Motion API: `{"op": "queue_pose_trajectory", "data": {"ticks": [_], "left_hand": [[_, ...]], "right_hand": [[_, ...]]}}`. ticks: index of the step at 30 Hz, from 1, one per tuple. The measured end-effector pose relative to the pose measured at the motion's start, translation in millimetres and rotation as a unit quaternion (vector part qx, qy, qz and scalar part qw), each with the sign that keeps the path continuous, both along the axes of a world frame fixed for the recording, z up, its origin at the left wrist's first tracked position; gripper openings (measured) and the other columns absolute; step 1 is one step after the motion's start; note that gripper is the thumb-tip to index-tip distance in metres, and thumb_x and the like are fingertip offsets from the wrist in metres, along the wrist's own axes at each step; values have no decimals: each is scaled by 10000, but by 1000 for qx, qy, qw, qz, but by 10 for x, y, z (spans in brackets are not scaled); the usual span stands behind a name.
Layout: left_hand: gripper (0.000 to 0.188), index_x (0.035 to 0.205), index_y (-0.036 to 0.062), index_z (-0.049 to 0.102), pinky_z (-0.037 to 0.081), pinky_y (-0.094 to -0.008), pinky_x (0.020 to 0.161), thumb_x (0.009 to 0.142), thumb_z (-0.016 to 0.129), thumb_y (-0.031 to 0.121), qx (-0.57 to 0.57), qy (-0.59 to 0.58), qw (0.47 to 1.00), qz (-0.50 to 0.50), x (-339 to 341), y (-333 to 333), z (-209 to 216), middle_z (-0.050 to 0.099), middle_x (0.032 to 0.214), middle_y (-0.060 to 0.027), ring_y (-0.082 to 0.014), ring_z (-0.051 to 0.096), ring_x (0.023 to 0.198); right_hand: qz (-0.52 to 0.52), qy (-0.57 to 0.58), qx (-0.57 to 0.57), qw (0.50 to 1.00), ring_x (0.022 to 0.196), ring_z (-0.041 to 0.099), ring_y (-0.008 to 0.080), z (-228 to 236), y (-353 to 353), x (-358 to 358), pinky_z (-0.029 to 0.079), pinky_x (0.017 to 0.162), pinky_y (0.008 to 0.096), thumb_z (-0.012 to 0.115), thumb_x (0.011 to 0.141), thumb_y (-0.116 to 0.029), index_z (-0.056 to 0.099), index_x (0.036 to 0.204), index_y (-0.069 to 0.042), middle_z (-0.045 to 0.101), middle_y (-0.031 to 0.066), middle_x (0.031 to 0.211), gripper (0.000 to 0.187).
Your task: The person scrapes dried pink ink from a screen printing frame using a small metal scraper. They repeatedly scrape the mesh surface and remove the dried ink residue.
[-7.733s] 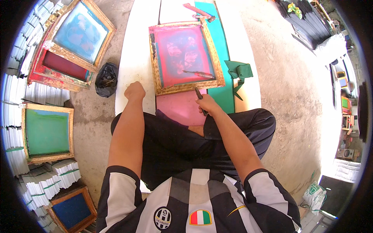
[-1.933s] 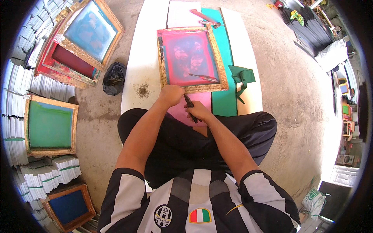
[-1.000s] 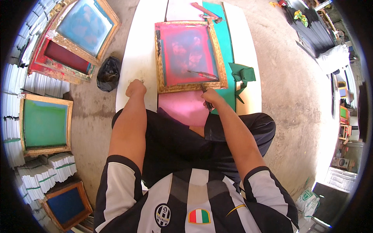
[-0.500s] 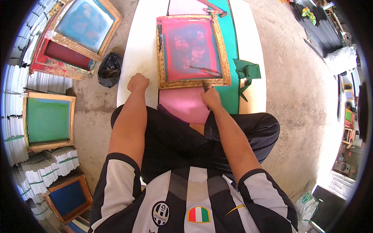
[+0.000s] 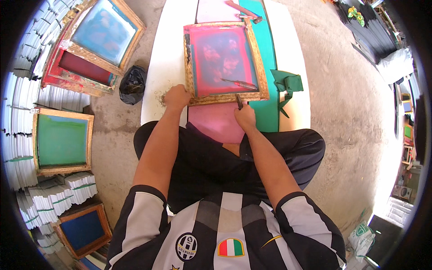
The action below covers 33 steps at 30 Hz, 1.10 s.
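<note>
At far left, stacks of white sheets [image 5: 18, 155] bound with green ties; against them stand a wooden frame with a green panel [image 5: 63, 140] and, lower, a wooden frame with a dark blue panel [image 5: 82, 230]. Above, a frame with a light blue panel [image 5: 104, 32] overlaps a red frame [image 5: 53, 72]. A black plastic bag [image 5: 132, 85] sits just beside the white work surface [image 5: 166, 45]. The left hand [image 5: 177, 96] is at the near left corner of the pink-meshed frame [image 5: 225, 96], beside small brown scraps [image 5: 160, 97]; its fingers are turned down and hidden, so how far they are closed, and on what, cannot be told. The pink-meshed frame lies flat on the work surface, partly over a pink sheet [image 5: 216, 120] and a green strip [image 5: 266, 49]. A red-handled screwdriver [image 5: 246, 84] rests on its mesh. The right hand [image 5: 245, 116] is closed around a dark tool [image 5: 239, 102], tip at the frame's near edge; contact cannot be confirmed. Right of this lies a green cloth [image 5: 289, 82]. At far right, a white bag [image 5: 361, 239] stands low near the rim.
</note>
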State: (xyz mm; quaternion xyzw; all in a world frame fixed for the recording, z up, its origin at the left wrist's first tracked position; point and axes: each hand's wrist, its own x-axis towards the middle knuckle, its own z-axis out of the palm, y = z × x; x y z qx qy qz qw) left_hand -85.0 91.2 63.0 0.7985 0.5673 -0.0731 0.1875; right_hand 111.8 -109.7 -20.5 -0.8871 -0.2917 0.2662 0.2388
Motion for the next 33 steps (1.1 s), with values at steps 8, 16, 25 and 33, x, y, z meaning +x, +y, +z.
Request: {"op": "queue_pose_trajectory", "data": {"ticks": [8, 16, 25, 33], "left_hand": [[268, 974, 80, 729, 550, -486, 797, 868, 673, 319, 16, -94, 968, -231, 158, -387, -122, 714, 950, -155, -349, 687, 932], [258, 1104, 117, 663, 546, -461, 835, 865, 674, 216, 89, -171, 923, -333, 146, -576, -122, 692, 1068, -91, -323, 672, 1011], [142, 840, 93, 673, 541, -489, 710, 862, 610, 217, 143, -174, 888, -401, 240, -488, -324, 693, 893, -94, -343, 683, 830], [121, 826, 87, 697, 554, -498, 706, 799, 601, 156, 135, -102, 911, -375, 284, -498, -244, 712, 858, -134, -348, 701, 836]], "right_hand": [[8, -49, -35, 998, 964, 682, 456, 92, -21, -184, 546, 864, 535, 614, 867, -295, 668, 1132, -57, 698, 290, 973, 361], [110, -87, 42, 989, 812, 684, 457, 248, -100, -326, 546, 771, 543, 615, 861, -276, 673, 935, -14, 694, 259, 847, 278], [217, -64, 78, 971, 760, 698, 385, 160, -84, -407, 545, 675, 494, 648, 886, -278, 655, 943, 6, 690, 240, 804, 290], [75, 420, 12, 904, 707, 704, 224, 401, -129, -169, 530, 566, 374, 602, 954, -179, 552, 1190, -19, 683, 126, 864, 289]]}}
